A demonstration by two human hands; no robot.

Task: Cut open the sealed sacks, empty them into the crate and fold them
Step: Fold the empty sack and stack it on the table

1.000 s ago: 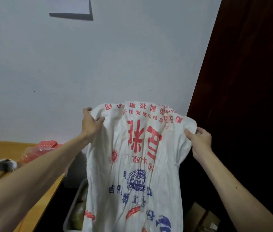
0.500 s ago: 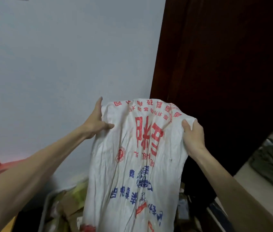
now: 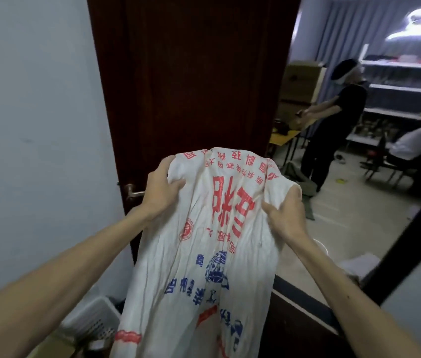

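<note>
The left hand and right hand are clenching the sack by its upper corners, hanging right of the crate, so leftovers may be falling outside it.

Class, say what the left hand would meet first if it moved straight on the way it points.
Beyond the sack it grips, the left hand points up and away at the door; probably that, though depth is unclear.

Door close ahead; wall left; crate low left; open floor right.
</note>
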